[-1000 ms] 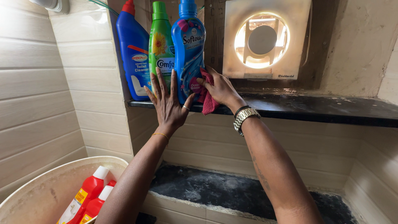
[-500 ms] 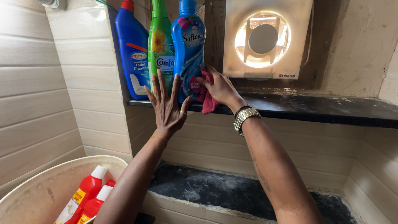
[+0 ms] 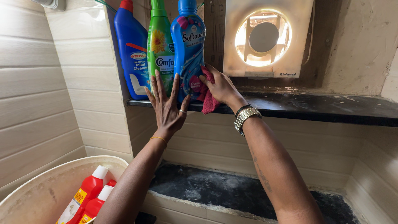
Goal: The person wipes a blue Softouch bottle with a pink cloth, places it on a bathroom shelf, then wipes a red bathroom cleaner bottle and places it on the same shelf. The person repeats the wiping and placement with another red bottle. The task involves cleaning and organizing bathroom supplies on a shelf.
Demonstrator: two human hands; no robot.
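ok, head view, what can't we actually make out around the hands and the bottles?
- Tops of the three bottles: cut off by the upper frame edge.
- Base of the light blue bottle: covered by the left hand and the pink cloth.
- Right hand palm and its grip on the cloth: turned away.
- Red bottles in the tub: lower halves cut off at the bottom edge.

left hand [image 3: 167, 108] flat on blue bottle [image 3: 189, 45] | right hand [image 3: 219, 87] presses pink cloth [image 3: 208, 97]

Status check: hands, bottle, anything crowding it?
Left hand flat and open against the light blue bottle. Right hand presses a pink cloth to its side. Green bottle crowds its left on the black shelf.
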